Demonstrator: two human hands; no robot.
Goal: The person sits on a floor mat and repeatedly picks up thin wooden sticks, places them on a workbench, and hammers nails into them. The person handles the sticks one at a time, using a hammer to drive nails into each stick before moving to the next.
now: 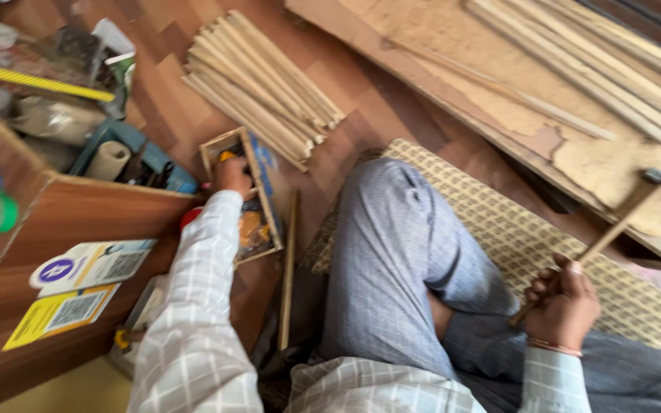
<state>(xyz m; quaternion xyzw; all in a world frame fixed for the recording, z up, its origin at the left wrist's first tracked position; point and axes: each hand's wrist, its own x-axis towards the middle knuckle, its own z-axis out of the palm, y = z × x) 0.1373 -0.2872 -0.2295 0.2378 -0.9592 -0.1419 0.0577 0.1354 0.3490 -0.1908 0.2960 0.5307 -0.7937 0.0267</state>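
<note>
Single view, head-worn camera. Looks steeply down and forward over the seated person's lap onto the floor (361, 99), close range (both hands within frame, left and right edges). Slight motion blur; no second view.

The left hand (231, 174) reaches into a small box (263, 183) (floor-level), wooden strips (262, 84) beyond it; the right hand (564, 302) holds a hammer (621, 218).

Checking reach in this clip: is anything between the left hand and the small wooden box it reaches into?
Nothing visible. The left hand is already at the open box; the right hand holds a hammer aside.
</note>
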